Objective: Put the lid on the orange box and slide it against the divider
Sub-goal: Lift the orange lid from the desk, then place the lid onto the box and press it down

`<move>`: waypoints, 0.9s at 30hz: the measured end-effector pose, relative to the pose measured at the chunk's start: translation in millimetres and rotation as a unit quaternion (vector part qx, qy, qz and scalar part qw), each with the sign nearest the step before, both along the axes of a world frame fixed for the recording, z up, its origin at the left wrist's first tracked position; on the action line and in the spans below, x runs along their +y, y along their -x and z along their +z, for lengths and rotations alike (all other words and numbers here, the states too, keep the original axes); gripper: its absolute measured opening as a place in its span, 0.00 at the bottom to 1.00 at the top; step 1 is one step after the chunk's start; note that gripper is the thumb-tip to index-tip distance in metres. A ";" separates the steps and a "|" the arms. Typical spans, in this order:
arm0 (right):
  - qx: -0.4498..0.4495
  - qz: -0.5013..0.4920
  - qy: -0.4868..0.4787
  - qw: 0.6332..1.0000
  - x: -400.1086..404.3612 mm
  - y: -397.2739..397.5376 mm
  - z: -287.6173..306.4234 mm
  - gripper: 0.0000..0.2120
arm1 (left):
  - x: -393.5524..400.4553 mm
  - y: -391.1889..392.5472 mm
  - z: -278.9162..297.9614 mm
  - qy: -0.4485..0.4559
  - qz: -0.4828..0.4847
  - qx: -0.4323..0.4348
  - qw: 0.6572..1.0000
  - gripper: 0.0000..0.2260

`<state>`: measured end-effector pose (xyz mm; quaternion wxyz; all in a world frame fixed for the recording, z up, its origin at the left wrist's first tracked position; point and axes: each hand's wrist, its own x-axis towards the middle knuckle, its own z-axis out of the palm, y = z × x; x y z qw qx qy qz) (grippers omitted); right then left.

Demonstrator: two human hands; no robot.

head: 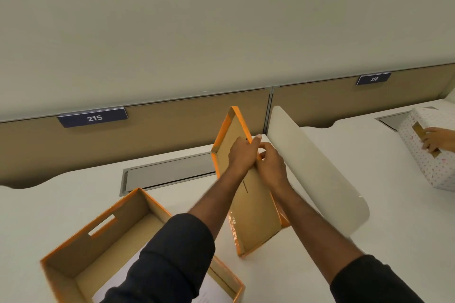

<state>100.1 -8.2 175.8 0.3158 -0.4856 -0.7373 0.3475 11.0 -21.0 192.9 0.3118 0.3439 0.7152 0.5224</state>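
While the lid (246, 184) stands tilted on its near short edge at the centre of the white desk (406, 241), its brown inner face turned toward the viewer, both hands meet on its right long rim. Left hand (242, 154): fingers curled over the rim, thumb raised at the edge, closed on the lid. Right hand (270, 167): fingers narrowed in a pinch on the same rim, just beside the left; how far they wrap behind cannot be told. The lid leans close to the divider (317, 174), a pale curved panel rising at about 2 o'clock from the hands; whether the two touch cannot be told.

The orange box (103, 248) lies at 7 o'clock from the lid, open, uncovered, well apart from the divider, with white paper (118, 285) on its floor and a hand slot in its left wall. The left sleeve (172, 253) crosses over its near corner.

Handling, as judged: the lid is thin cardboard, light, fairly stiff across the panel yet apt to flex or twist if held by one rim only. A hold on the two opposite long rims would keep it flat for lowering. Its shallow skirt must clear all four box walls, so square alignment matters. The box, lightly loaded, should slide easily on the smooth desk; pushing low on a wall would avoid tipping.

At 3 o'clock, another person's hand (435, 138) rests on a dotted white box (428, 152).
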 end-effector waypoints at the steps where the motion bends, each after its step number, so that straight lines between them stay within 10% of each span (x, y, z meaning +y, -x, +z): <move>1: 0.012 0.004 -0.010 1.000 -9.1 4.1 8.2 0.18 | -7.6 4.1 8.6 -0.027 0.013 -0.035 0.999 0.17; 14: 0.039 0.083 -0.066 0.994 -76.8 18.6 60.8 0.24 | -148.7 83.2 66.8 -0.150 0.073 -0.254 0.953 0.10; 27: 0.041 0.139 0.139 0.980 -129.6 50.4 12.3 0.33 | -332.0 133.4 48.0 -0.147 0.152 -0.302 0.930 0.17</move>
